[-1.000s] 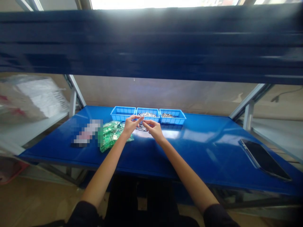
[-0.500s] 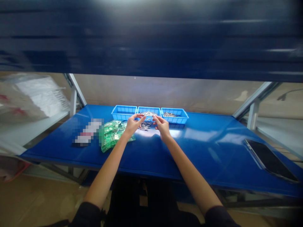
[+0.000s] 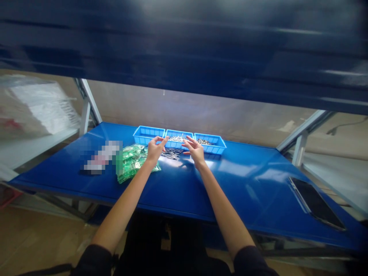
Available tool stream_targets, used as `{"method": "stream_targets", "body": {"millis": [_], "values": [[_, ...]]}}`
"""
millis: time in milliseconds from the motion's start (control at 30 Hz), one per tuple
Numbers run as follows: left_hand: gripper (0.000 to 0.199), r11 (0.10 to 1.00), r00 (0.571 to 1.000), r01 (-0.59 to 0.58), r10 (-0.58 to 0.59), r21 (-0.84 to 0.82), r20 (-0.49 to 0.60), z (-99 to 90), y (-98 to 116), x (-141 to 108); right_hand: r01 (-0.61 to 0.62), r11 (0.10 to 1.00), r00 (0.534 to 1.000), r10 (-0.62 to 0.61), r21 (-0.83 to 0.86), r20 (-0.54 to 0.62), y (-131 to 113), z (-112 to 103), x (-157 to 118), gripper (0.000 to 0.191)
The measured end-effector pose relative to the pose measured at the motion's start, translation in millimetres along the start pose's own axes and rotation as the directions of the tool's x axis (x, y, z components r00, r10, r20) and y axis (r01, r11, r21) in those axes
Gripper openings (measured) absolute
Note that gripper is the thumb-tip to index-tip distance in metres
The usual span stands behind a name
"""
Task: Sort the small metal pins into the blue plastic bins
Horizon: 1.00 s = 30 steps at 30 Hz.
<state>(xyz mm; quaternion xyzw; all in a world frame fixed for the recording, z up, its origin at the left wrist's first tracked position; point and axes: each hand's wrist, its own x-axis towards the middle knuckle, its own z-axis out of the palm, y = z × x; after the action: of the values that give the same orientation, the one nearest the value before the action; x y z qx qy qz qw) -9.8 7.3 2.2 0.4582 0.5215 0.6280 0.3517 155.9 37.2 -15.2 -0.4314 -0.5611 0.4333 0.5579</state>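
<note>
Three joined light-blue trays stand at the back of the blue table: the left tray (image 3: 148,133) shows no parts, while the middle tray (image 3: 179,143) and right tray (image 3: 212,147) hold small metal pieces. In front of the middle tray lies a pile of thin metal pieces (image 3: 172,154). My left hand (image 3: 156,149) is over the pile's left side, thumb and index finger pinched; anything between them is too small to make out. My right hand (image 3: 195,149) is over the pile's right side, fingers apart. Green plastic packets (image 3: 133,163) lie beside my left hand.
A dark phone-like device (image 3: 317,201) lies at the table's right. At the left is a pixelated pale item (image 3: 100,159). A blue panel (image 3: 184,50) hangs overhead. Metal struts stand at both sides, and a plastic-wrapped bundle (image 3: 43,107) rests on the left shelf.
My hands have moved slightly apart. The fingers of my right hand have spread, and the thin metal piece seen between my hands no longer shows there. The camera view has tilted.
</note>
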Motion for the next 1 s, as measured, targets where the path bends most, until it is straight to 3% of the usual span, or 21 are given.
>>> {"method": "stream_targets", "body": {"millis": [100, 233, 400, 533, 800, 1000], "values": [[0.036, 0.999, 0.999, -0.038, 0.038, 0.013, 0.006, 0.4, -2, 0, 0.072, 0.980, 0.997, -0.065, -0.185, 0.041, 2, 0, -3, 0.040], [0.038, 0.995, 0.995, -0.095, 0.095, 0.028, 0.016, -0.6, -5, 3, 0.209, 0.850, 0.976, -0.214, -0.485, 0.045, 4, 0, -13, 0.022], [0.035, 0.987, 0.992, -0.123, 0.124, 0.103, -0.005, -1.4, -12, 6, 0.271, 0.679, 0.963, -0.176, -0.683, 0.206, 5, 2, -23, 0.013], [0.035, 0.978, 0.991, -0.132, 0.136, 0.162, -0.013, -0.5, -13, 5, 0.305, 0.625, 0.951, -0.169, -0.719, 0.257, 6, 3, -26, 0.014], [0.038, 0.987, 0.988, -0.067, 0.045, 0.147, 0.150, 1.8, -6, -2, 0.302, 0.638, 0.953, -0.175, -0.708, 0.249, 6, 6, -30, 0.017], [0.037, 0.993, 0.987, -0.015, -0.005, 0.120, 0.162, 2.5, -9, 0, 0.308, 0.665, 0.951, -0.194, -0.681, 0.240, 6, 7, -32, 0.014]]}}
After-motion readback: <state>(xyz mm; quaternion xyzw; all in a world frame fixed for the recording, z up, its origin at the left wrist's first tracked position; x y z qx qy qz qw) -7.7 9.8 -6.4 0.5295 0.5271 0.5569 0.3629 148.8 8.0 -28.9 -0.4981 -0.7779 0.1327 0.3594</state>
